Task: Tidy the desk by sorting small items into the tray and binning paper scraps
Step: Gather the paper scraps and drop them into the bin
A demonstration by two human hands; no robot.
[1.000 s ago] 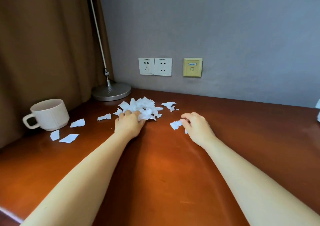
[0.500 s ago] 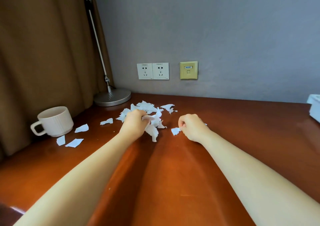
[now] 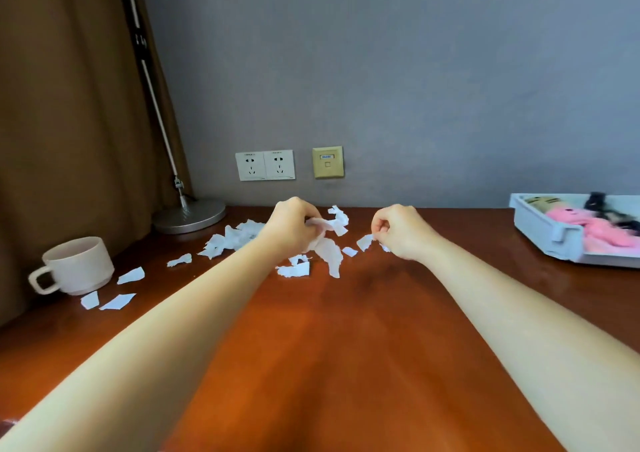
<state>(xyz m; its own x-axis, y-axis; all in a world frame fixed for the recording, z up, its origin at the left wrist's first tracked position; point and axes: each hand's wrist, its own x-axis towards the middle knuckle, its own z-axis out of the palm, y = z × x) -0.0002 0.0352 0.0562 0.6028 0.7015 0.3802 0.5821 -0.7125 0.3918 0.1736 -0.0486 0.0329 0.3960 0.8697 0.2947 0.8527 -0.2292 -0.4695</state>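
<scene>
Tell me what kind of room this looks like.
Probably a hotel room or bedroom desk corner: a wooden desk against a wall with power sockets, a desk lamp and a brown curtain beside it.

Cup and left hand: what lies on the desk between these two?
In the head view, white paper scraps lie there: one near the cup, one farther along, then a loose heap just before the left hand.

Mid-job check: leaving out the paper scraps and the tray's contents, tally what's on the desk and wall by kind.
Cup: 1
Desk lamp: 1
Tray: 1
White power sockets: 2
Yellow data plate: 1
Total: 6
</scene>
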